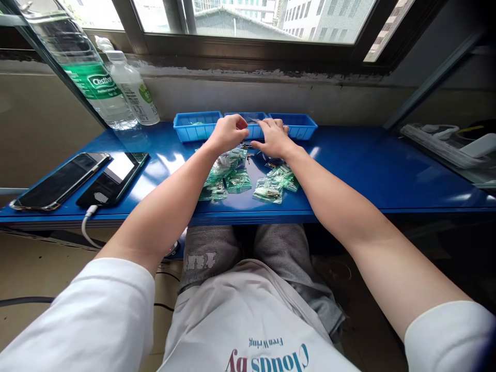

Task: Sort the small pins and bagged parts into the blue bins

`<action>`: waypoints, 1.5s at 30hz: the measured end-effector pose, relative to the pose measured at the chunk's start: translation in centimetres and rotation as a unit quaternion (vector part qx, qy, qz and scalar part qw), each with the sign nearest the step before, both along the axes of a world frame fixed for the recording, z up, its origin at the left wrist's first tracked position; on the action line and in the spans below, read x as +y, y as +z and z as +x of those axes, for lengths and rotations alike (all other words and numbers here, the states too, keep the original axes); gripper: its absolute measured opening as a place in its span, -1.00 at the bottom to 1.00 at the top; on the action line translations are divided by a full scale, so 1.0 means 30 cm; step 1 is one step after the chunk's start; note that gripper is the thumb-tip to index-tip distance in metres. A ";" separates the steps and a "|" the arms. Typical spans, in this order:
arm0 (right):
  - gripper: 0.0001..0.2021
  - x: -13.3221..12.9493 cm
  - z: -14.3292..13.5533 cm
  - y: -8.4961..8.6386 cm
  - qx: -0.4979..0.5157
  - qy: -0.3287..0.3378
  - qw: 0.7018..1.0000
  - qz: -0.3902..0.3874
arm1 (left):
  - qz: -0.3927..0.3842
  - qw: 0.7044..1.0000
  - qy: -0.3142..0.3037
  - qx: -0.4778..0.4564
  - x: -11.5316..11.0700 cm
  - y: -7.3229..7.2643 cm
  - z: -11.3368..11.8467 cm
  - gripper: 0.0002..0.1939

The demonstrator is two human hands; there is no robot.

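Note:
My left hand (229,134) is over the desk, just in front of the blue bins, its fingers and thumb bent together. Whatever they pinch is too small to make out. Facing it, my right hand (275,137) has curled fingers, with the thumb pointing left. A small clear plastic bag (253,120) shows at the right fingertips. Small dark metal pieces (247,145) lie on the desk between my hands. Below my left hand is a heap of green-tinted packets (237,181); more filled packets (269,190) lie under my right forearm.
Three blue bins stand along the wall: left (197,126), middle (248,115), right (300,126). Two phones (60,181) (112,178) lie at left, one with a white cable (86,227). A large water bottle (93,82) and a smaller bottle (134,90) stand behind them.

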State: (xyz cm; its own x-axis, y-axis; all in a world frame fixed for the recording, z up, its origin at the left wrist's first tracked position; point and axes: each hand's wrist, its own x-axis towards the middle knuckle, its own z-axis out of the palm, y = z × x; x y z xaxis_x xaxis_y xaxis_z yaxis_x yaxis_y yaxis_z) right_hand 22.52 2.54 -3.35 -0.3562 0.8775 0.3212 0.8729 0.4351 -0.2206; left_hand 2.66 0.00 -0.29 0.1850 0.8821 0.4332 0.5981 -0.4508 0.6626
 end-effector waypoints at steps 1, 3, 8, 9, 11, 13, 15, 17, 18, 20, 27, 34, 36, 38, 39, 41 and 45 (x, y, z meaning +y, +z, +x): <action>-0.07 0.002 0.001 -0.002 -0.002 0.001 1.000 -0.008 | 0.001 1.000 -0.001 0.002 -0.001 0.000 -0.001 -0.84; -0.02 0.008 0.005 -0.009 0.004 0.010 1.000 -0.017 | 0.003 1.000 -0.004 0.006 -0.003 -0.001 -0.002 -0.83; 0.00 0.018 0.011 -0.022 0.006 0.029 0.999 -0.027 | 0.002 1.000 -0.009 0.016 -0.009 -0.003 0.000 -0.84; -0.01 0.018 0.009 -0.022 0.003 0.024 0.999 -0.030 | 0.002 1.000 -0.010 0.019 -0.010 -0.003 0.001 -0.84; -0.04 0.014 0.004 -0.018 0.000 0.017 0.999 -0.029 | 0.004 0.999 -0.013 0.029 -0.014 -0.002 0.003 -0.84; -0.07 0.006 -0.001 -0.011 0.006 0.018 1.000 -0.018 | 0.009 0.999 -0.020 0.047 -0.015 -0.002 0.002 -0.84; -0.11 -0.008 -0.003 0.001 0.015 0.023 1.000 -0.006 | 0.010 0.997 -0.030 0.072 -0.016 -0.001 -0.001 -0.83; -0.19 -0.029 -0.003 0.018 0.028 0.024 0.999 0.007 | 0.001 0.994 -0.044 0.103 -0.017 0.000 -0.008 -0.83; -0.26 -0.042 -0.002 0.028 0.038 0.025 0.999 0.015 | -0.006 0.991 -0.052 0.119 -0.018 0.000 -0.011 -0.83; -0.42 -0.073 -0.002 0.049 0.066 0.042 0.997 0.024 | -0.017 0.986 -0.067 0.152 -0.021 0.001 -0.018 -0.82; -0.61 -0.170 -0.022 0.098 0.065 0.103 0.991 -0.060 | -0.019 0.963 -0.088 0.255 -0.040 0.013 -0.025 -0.64; -0.50 -0.186 -0.027 0.116 -0.047 0.082 0.987 -0.134 | -0.047 0.947 -0.097 0.303 -0.055 0.024 -0.024 -0.59; -0.54 -0.183 -0.026 0.113 -0.037 0.086 0.989 -0.117 | -0.049 0.947 -0.100 0.303 -0.057 0.026 -0.023 -0.58; -0.56 -0.178 -0.025 0.106 -0.026 0.094 0.990 -0.102 | -0.049 0.948 -0.107 0.296 -0.056 0.027 -0.023 -0.58; -0.56 -0.174 -0.024 0.102 -0.020 0.098 0.991 -0.093 | -0.048 0.949 -0.111 0.291 -0.056 0.026 -0.023 -0.59; -0.55 -0.167 -0.024 0.092 -0.010 0.104 0.992 -0.071 | -0.049 0.952 -0.119 0.278 -0.053 0.025 -0.024 -0.59; -0.56 -0.159 -0.024 0.079 -0.005 0.106 0.989 -0.099 | -0.055 0.956 -0.127 0.257 -0.051 0.024 -0.025 -0.57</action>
